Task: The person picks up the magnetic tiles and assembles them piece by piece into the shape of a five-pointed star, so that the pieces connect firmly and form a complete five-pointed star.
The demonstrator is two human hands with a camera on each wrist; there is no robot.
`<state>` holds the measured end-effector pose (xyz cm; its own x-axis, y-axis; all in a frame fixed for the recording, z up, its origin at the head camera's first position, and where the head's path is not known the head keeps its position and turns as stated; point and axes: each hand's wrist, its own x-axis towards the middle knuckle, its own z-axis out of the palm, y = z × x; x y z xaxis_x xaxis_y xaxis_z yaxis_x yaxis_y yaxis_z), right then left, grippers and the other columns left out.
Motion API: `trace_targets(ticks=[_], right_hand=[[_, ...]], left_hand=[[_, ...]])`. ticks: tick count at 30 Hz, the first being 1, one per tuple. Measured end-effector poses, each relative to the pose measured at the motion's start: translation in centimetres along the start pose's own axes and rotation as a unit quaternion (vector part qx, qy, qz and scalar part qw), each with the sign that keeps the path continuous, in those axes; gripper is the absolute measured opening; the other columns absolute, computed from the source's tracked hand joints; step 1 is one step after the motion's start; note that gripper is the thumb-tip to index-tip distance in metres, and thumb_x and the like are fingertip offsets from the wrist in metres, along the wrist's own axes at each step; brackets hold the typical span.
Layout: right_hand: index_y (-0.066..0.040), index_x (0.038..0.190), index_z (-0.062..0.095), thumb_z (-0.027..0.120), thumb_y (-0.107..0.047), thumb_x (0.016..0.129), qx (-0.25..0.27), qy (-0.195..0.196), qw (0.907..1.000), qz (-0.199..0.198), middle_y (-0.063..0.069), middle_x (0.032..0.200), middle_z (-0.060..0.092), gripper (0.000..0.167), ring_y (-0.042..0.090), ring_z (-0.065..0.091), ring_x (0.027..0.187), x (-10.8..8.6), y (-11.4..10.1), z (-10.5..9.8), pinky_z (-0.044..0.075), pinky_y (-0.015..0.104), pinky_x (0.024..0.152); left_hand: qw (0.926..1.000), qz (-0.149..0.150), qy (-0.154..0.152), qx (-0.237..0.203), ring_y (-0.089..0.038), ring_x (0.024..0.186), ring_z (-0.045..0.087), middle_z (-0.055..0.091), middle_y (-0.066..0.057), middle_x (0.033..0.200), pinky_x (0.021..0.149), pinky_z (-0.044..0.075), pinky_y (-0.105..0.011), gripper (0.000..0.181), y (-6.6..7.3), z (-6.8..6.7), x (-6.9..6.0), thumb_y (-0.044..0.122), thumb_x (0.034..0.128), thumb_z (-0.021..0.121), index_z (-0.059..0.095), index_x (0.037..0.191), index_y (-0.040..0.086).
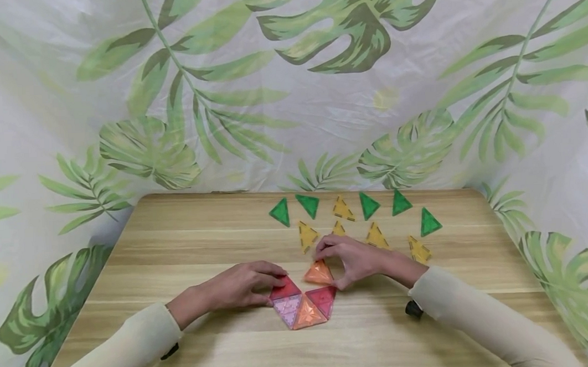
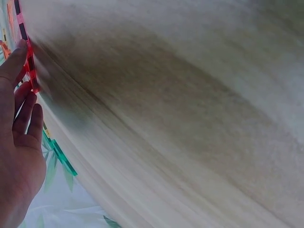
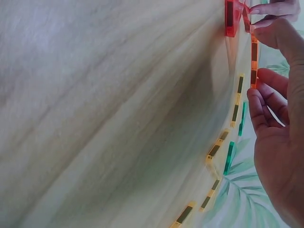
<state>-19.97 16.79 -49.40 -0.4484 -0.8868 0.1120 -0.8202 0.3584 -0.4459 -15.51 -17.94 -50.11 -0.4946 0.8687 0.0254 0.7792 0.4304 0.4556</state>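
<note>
My left hand (image 1: 242, 286) has its fingertips and thumb on a red triangular tile (image 1: 284, 288) at the upper left of a cluster. A pale purple tile (image 1: 286, 308), an orange tile (image 1: 309, 312) and a darker red tile (image 1: 322, 298) join it side by side. Just above the cluster, my right hand (image 1: 353, 258) pinches another orange tile (image 1: 318, 273) between thumb and fingers. The right wrist view shows this orange tile (image 3: 254, 61) edge-on, held by the right hand (image 3: 280, 109). In the left wrist view, my left hand (image 2: 21, 137) holds the red tile's edge (image 2: 31, 69).
Several green triangles (image 1: 368, 205) and yellow triangles (image 1: 376, 235) lie spread across the back right of the wooden table (image 1: 177, 245). Some yellow ones lie close behind my right hand and forearm. A leaf-patterned cloth (image 1: 320, 121) hangs behind the table.
</note>
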Motion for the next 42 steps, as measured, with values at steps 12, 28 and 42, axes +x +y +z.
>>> trace_targets(ticks=[12,28,42], right_hand=[[-0.007,0.135,0.071,0.086,-0.024,0.073,0.010,-0.065,0.9977,0.017,0.002,0.138,0.059,0.066,0.017,0.055,0.131,-0.3,0.2,0.1,0.048,0.036,0.114],[-0.006,0.135,0.071,0.086,-0.028,0.084,0.016,-0.006,0.9996,0.023,0.006,0.141,0.062,0.058,0.021,0.058,0.132,-1.9,-0.7,0.9,0.050,0.040,0.113],[-0.001,0.124,0.075,0.093,-0.041,0.082,-0.027,0.107,0.9927,0.050,0.009,0.131,0.068,0.060,0.022,0.061,0.124,-3.9,-4.6,3.5,0.056,0.040,0.105]], left_hand=[[0.9996,-0.009,-0.023,-0.009,-0.019,0.144,0.053,0.058,-0.001,0.155,0.115,0.049,-0.041,0.043,0.1,-0.6,0.4,0.031,0.1002,0.076,0.071,0.140,0.014],[0.9997,-0.002,-0.008,0.024,-0.021,0.142,0.056,0.059,-0.005,0.154,0.114,0.050,-0.041,0.043,0.6,-0.3,0.8,0.030,0.0995,0.077,0.072,0.138,0.011],[0.9908,-0.094,0.055,0.080,-0.028,0.135,0.062,0.062,-0.013,0.149,0.102,0.058,-0.043,0.069,4.6,1.8,1.5,0.049,0.0882,0.085,0.071,0.136,0.001]])
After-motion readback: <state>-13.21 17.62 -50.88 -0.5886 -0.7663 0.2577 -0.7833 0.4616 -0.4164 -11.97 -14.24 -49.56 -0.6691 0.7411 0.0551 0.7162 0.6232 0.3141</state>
